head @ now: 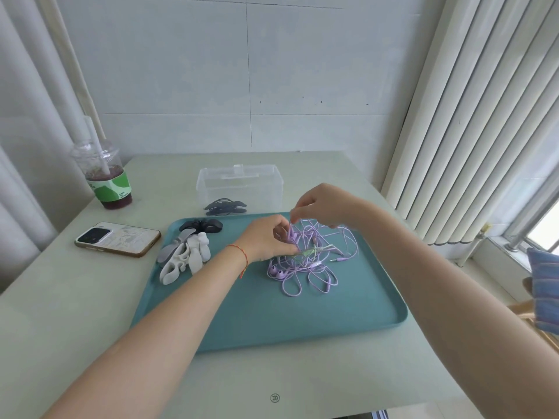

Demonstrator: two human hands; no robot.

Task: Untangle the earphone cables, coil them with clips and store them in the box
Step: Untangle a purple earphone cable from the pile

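A tangle of purple earphone cables (311,267) lies on the teal tray (272,322), right of centre. My left hand (269,237) rests on the tangle's left side and pinches strands of it. Above the pile's far side, my right hand (320,207) pinches a strand and lifts it. White and grey cable clips (187,255) lie in a heap at the tray's left edge, with a black clip (201,225) behind them. The clear plastic box (240,189) stands open beyond the tray, with dark coiled cables (225,207) in it.
A phone (118,238) lies face down left of the tray. An iced drink cup (104,175) with a straw stands at the table's far left. Vertical blinds (472,116) hang to the right. The wall is close behind the table.
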